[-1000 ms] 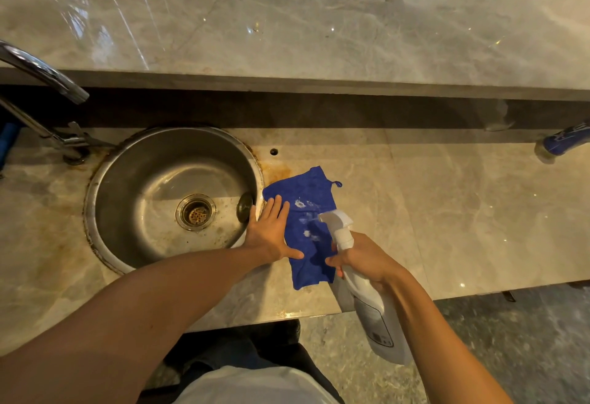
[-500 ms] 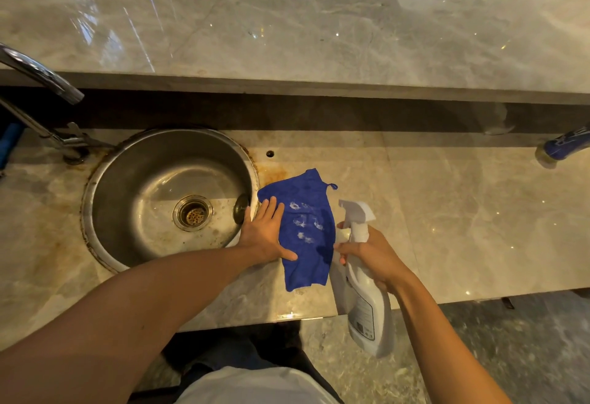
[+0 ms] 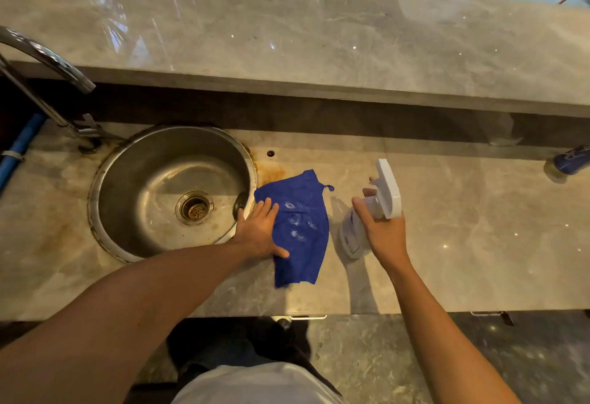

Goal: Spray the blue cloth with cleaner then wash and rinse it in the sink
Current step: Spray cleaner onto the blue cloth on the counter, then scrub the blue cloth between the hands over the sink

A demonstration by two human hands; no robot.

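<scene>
Two hands at work: the left hand (image 3: pixel 259 233), its grip flat and open, presses the blue cloth (image 3: pixel 300 231) onto the surface (image 3: pixel 463 244) just right of the sink (image 3: pixel 105 180), while the right hand (image 3: pixel 381 231), its grip closed, holds the spray bottle (image 3: pixel 373 212) just right of the cloth.

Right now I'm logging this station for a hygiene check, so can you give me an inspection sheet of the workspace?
Surface: marble counter, rust stains beside sink.
Job's things: blue cloth flat on the counter, white foam spots on it; spray bottle.
Clutter: blue object at right edge.
Hands: left hand flat on cloth; right hand grips bottle.
Cables: nothing seen.
Surroundings: faucet, raised ledge, drain.
</scene>
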